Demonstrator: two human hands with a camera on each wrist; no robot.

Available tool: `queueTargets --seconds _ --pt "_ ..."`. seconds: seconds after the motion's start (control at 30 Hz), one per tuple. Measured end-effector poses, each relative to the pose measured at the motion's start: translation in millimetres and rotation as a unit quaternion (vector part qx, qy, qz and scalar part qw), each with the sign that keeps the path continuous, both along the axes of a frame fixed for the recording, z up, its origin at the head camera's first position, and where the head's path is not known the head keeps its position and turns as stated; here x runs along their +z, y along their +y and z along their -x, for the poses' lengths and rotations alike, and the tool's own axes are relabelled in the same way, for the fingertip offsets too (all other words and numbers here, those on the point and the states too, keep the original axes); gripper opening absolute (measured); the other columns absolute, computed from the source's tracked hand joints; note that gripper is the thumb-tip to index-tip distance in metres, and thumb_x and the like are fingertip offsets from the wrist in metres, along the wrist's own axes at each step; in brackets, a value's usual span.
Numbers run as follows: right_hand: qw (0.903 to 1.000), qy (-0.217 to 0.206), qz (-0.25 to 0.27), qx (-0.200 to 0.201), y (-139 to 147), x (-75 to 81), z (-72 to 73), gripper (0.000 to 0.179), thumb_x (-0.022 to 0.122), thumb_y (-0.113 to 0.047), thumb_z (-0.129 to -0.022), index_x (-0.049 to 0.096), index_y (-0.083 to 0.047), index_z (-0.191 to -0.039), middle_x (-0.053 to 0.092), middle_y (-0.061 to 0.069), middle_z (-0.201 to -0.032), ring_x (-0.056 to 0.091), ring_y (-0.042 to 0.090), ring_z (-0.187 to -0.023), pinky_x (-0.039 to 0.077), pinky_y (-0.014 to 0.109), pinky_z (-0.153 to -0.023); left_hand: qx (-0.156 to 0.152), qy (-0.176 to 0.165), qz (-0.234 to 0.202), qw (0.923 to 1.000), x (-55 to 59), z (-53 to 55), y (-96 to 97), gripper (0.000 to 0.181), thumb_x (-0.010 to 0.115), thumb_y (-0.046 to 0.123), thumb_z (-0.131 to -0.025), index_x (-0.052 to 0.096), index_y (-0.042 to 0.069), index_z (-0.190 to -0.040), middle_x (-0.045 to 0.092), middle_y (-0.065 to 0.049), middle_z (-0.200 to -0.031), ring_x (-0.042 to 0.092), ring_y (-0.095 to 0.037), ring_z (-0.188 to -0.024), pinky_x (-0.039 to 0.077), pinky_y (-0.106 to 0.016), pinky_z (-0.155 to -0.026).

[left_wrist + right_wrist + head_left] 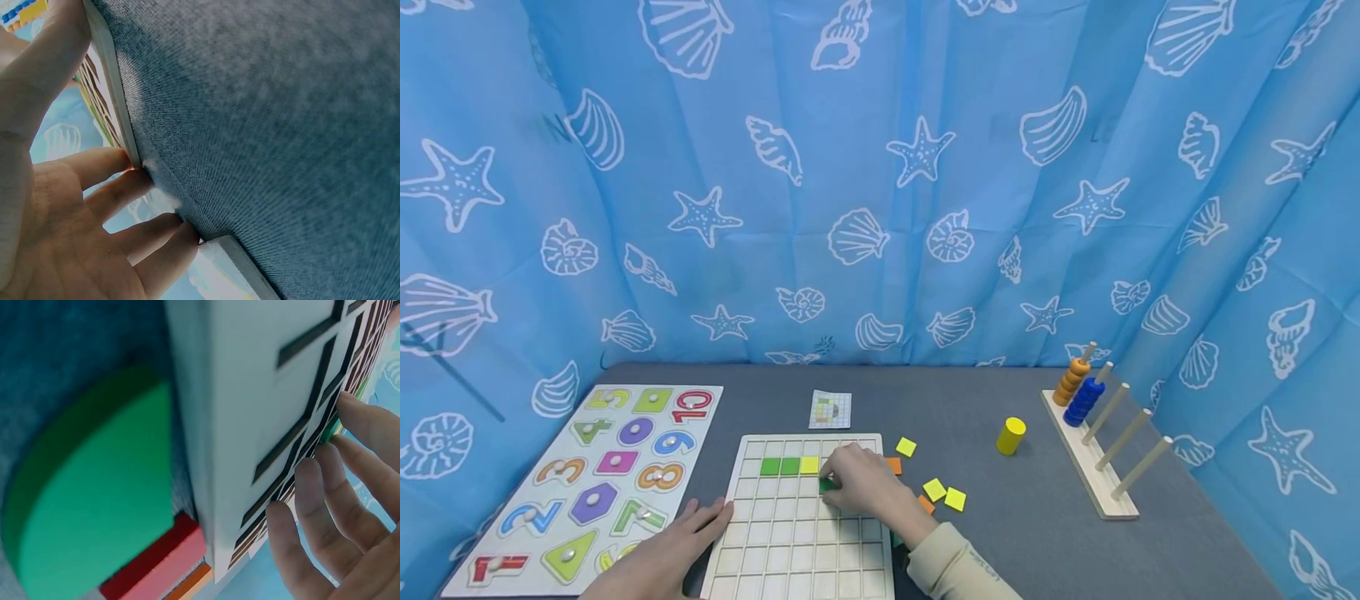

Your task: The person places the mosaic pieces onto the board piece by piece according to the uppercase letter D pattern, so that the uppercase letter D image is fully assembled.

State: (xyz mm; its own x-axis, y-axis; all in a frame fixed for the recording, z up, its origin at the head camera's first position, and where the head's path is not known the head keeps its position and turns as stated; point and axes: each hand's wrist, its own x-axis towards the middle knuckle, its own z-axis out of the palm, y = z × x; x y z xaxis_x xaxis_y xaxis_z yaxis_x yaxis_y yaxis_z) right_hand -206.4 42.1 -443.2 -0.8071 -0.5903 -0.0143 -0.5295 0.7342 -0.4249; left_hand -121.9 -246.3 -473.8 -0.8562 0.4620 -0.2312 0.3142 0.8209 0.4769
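Note:
A wooden grid board (778,535) lies in front of me. In an upper row two green square tiles (771,467) and a yellow square tile (809,465) sit side by side. My right hand (863,482) is over the board, thumb and fingertips pinching a dark green square tile (827,485) at a cell just below and right of the yellow one. The right wrist view shows that green tile (330,429) at the fingertips, against the grid. My left hand (673,546) rests at the board's left edge, its fingers (106,165) fairly straight and touching the side.
A small pattern card (831,410) lies behind the board. Loose yellow tiles (955,499) and orange tiles (892,465) lie to its right, with a green curved piece (106,500) and a red block (159,559) nearer. A number puzzle (613,442), yellow cylinder (1011,436) and peg stand (1093,467) flank them.

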Motion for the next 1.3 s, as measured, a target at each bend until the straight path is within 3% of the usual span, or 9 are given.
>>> queueTargets --seconds 0.2,0.3,0.4,0.53,1.0,1.3 --pt "1.0000 0.001 0.002 0.004 3 1.0 0.6 0.021 0.083 -0.015 -0.084 0.082 -0.014 -0.106 0.052 -0.010 -0.058 0.035 0.001 -0.051 0.027 0.018 -0.049 0.000 -0.001 -0.003 1.0000 0.3 -0.5 -0.1 0.113 0.086 0.057 -0.075 0.037 -0.005 -0.155 0.039 -0.032 -0.157 0.030 -0.073 -0.136 0.044 -0.077 -0.093" --pt "1.0000 -0.001 0.003 0.000 6 3.7 0.5 0.023 0.083 -0.016 -0.083 0.082 -0.016 -0.106 0.070 -0.007 -0.076 0.046 0.000 -0.059 0.034 0.018 -0.051 -0.001 -0.003 -0.005 1.0000 0.1 -0.2 -1.0 0.112 0.087 0.056 -0.075 0.036 -0.005 -0.155 0.039 -0.033 -0.157 0.029 -0.074 -0.136 0.043 -0.077 -0.093" --pt "1.0000 -0.001 -0.002 -0.008 11 8.1 -0.9 0.023 0.084 -0.019 -0.083 0.082 -0.019 -0.106 0.077 -0.004 -0.097 0.060 0.001 -0.073 0.043 0.021 -0.056 0.002 -0.006 -0.006 1.0000 0.2 0.0 -1.5 0.113 0.087 0.056 -0.074 0.037 -0.005 -0.155 0.039 -0.033 -0.157 0.029 -0.074 -0.136 0.043 -0.078 -0.094" --pt "0.9999 0.001 -0.007 -0.015 20 11.5 -2.7 0.022 0.084 -0.021 -0.083 0.082 -0.018 -0.105 0.077 -0.002 -0.100 0.068 0.007 -0.084 0.049 0.023 -0.060 0.000 -0.003 -0.007 1.0000 0.6 -0.6 -1.2 0.112 0.086 0.056 -0.075 0.037 -0.005 -0.155 0.039 -0.033 -0.157 0.029 -0.074 -0.136 0.043 -0.078 -0.093" --pt "0.9992 -0.010 0.005 -0.039 72 13.6 -2.3 0.021 0.083 -0.020 -0.085 0.082 -0.012 -0.104 0.073 0.004 -0.094 0.064 0.015 -0.082 0.047 0.026 -0.059 -0.007 -0.011 -0.003 0.9999 -1.2 0.5 -3.0 0.111 0.086 0.054 -0.077 0.035 -0.007 -0.155 0.038 -0.036 -0.156 0.025 -0.075 -0.136 0.047 -0.074 -0.089" --pt "0.9972 -0.056 0.013 -0.049 97 12.1 -6.4 0.023 0.085 -0.018 -0.083 0.082 -0.010 -0.105 0.065 0.002 -0.081 0.046 0.008 -0.068 0.031 0.023 -0.053 -0.009 0.018 0.013 0.9997 -2.3 -0.8 -2.2 0.112 0.085 0.057 -0.076 0.037 -0.006 -0.154 0.041 -0.034 -0.155 0.030 -0.073 -0.136 0.049 -0.070 -0.088"
